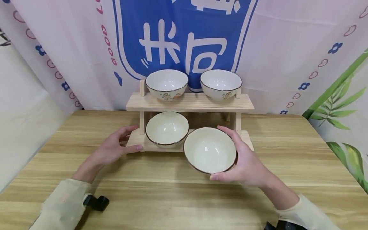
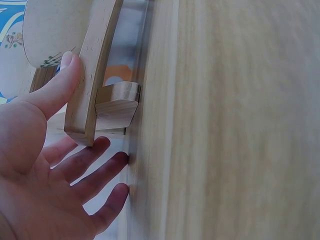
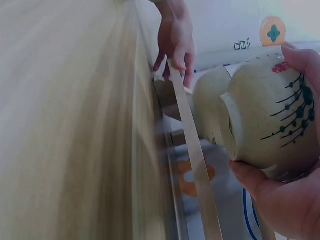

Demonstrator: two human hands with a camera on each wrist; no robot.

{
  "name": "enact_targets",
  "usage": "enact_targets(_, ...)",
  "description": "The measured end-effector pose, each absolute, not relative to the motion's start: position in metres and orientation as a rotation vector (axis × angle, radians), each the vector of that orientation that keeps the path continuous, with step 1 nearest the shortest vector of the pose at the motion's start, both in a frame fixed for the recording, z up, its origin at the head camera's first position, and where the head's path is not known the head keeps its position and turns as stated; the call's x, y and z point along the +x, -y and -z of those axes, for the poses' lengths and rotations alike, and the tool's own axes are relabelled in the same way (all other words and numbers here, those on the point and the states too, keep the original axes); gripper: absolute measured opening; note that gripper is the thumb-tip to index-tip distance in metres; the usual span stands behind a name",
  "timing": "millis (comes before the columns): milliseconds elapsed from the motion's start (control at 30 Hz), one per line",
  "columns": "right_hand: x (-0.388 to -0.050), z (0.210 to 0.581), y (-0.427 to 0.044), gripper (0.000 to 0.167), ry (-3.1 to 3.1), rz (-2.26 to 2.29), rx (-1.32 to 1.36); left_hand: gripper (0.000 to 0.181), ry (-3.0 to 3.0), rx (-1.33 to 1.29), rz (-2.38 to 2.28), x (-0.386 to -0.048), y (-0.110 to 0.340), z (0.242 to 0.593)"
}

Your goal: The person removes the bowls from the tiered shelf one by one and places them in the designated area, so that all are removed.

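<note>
My right hand (image 1: pixel 247 164) grips a cream bowl (image 1: pixel 210 150) by its right side, thumb at the near rim and fingers at the far side. In the right wrist view the bowl (image 3: pixel 272 117) shows green and red painted decoration; it is tilted, with its foot towards the lower shelf. At the left end of a two-tier wooden rack (image 1: pixel 189 102), my left hand (image 1: pixel 115 145) holds the lower board between thumb and fingers. The left wrist view shows the thumb against the board (image 2: pixel 92 75). A second cream bowl (image 1: pixel 166 128) stands on the lower tier, left of the held one.
Two white bowls with floral decoration, one left (image 1: pixel 166 84) and one right (image 1: pixel 221 84), stand on the upper tier. Behind the rack hangs a printed curtain (image 1: pixel 276 64). The rack stands near the far edge of a wooden table (image 1: pixel 172 198).
</note>
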State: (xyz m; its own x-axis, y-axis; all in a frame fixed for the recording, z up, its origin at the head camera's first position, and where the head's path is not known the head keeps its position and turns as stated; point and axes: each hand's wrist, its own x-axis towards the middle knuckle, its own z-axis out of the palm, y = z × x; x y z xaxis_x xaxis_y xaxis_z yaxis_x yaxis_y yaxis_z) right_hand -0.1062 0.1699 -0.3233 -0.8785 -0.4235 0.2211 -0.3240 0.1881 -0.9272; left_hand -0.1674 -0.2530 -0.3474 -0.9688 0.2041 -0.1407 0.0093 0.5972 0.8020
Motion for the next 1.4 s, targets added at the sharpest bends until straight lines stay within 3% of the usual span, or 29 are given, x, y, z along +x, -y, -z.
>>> enact_targets(1033,-0.078,0.337,-0.104,0.118,-1.986,1.79,-0.73,0.092,-2.629,0.218,-1.313,-0.17,0.254,0.348)
enact_targets(1400,-0.079,0.343,-0.076,0.124,-2.046,1.709,-0.762,0.093,-2.63,0.203,-1.312,-0.169,0.253,0.35)
